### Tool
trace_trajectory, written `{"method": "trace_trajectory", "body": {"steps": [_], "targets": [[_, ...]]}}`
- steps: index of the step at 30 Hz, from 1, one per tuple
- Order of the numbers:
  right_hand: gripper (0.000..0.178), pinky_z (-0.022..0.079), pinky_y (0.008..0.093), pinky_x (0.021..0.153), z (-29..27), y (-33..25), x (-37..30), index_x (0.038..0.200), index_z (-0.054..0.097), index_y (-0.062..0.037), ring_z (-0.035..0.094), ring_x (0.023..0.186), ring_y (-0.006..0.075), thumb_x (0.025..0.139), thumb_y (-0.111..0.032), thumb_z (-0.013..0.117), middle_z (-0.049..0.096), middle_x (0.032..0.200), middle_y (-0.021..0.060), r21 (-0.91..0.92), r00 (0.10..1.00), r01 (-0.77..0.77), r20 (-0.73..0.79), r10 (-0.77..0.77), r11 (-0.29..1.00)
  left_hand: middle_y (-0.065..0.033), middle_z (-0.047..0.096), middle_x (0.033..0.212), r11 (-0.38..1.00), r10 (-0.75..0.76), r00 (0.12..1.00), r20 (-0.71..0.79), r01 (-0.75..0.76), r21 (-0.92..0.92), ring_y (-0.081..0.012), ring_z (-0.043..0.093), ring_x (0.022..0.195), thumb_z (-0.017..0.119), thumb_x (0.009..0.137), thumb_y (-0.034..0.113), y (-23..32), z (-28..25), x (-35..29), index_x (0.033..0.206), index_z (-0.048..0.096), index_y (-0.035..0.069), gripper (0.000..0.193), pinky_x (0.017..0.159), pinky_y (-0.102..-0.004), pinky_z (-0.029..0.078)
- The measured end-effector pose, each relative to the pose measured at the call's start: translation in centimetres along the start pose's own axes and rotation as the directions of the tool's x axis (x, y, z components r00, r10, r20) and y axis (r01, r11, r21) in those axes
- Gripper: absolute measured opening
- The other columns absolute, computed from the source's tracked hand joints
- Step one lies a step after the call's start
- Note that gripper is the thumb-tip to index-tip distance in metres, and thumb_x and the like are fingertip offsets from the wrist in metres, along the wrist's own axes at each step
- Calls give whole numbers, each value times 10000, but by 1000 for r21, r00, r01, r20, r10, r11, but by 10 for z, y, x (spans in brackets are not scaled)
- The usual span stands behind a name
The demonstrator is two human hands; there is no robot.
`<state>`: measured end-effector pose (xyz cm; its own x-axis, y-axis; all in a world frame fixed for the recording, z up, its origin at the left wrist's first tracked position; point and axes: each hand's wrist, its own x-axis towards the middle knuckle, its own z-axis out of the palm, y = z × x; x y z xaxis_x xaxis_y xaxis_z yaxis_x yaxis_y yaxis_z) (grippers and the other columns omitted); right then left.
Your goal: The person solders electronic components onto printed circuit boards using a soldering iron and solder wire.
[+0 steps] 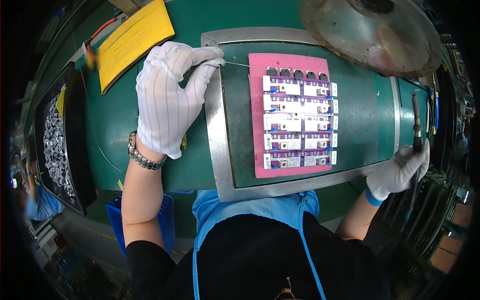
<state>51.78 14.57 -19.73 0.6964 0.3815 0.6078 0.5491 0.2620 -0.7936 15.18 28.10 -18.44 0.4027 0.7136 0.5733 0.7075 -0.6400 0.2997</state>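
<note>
Left fingers [215, 62] pinched on solder wire [245, 65], right fingers [414, 161] curled round a soldering iron [417, 131], so imo steady that wire's tip by the circuit boards [300, 123] between them.

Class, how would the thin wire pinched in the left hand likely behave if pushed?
The thin wire would probably bend easily, being slender and slightly curved. It is likely light too, since a small pinch of the left hand holds it.

The gloved left hand [171, 97] is white with thin grey stripes; the wire [240, 64] in its pinch is silvery. Right of this, the foam [287, 61] is pink, the boards [300, 121] purple and white.
</note>
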Motion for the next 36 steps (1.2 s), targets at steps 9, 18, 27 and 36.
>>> {"method": "trace_trajectory", "body": {"steps": [9, 18, 27, 36], "targets": [[421, 479, 278, 687, 67, -39, -44, 1253, 523, 48, 587, 721, 157, 1019, -302, 513, 617, 966, 137, 188, 927, -96, 374, 19, 978, -50, 693, 840, 999, -22, 990, -136, 16, -43, -242, 634, 770, 750, 740, 58, -15, -19, 0, 846, 719, 97, 117, 713, -350, 503], [486, 464, 322, 651, 59, -72, -51, 1210, 587, 41, 541, 706, 186, 1047, -381, 408, 582, 785, 89, -196, 868, 178, 494, -60, 964, -30, 590, 774, 995, -77, 966, -246, 57, -88, -248, 575, 741, 694, 814, 182, 3, -5, -19, 907, 679, 162, 97, 666, -350, 491], [353, 507, 346, 748, 77, -85, -45, 1260, 536, 42, 606, 831, 226, 983, -176, 567, 631, 1041, 165, -85, 844, -268, 459, 276, 960, -14, 615, 804, 996, -66, 962, -266, 47, -79, -229, 585, 744, 710, 817, 174, 0, -4, -9, 950, 684, 166, 136, 660, -337, 492], [321, 502, 335, 739, 81, -84, -44, 1242, 552, 33, 593, 799, 215, 1006, -183, 524, 632, 990, 153, -115, 835, -268, 467, 290, 956, -36, 608, 798, 992, -101, 965, -243, 80, -95, -238, 590, 747, 701, 838, 194, -1, -5, -11, 969, 682, 157, 137, 663, -340, 491]]}}
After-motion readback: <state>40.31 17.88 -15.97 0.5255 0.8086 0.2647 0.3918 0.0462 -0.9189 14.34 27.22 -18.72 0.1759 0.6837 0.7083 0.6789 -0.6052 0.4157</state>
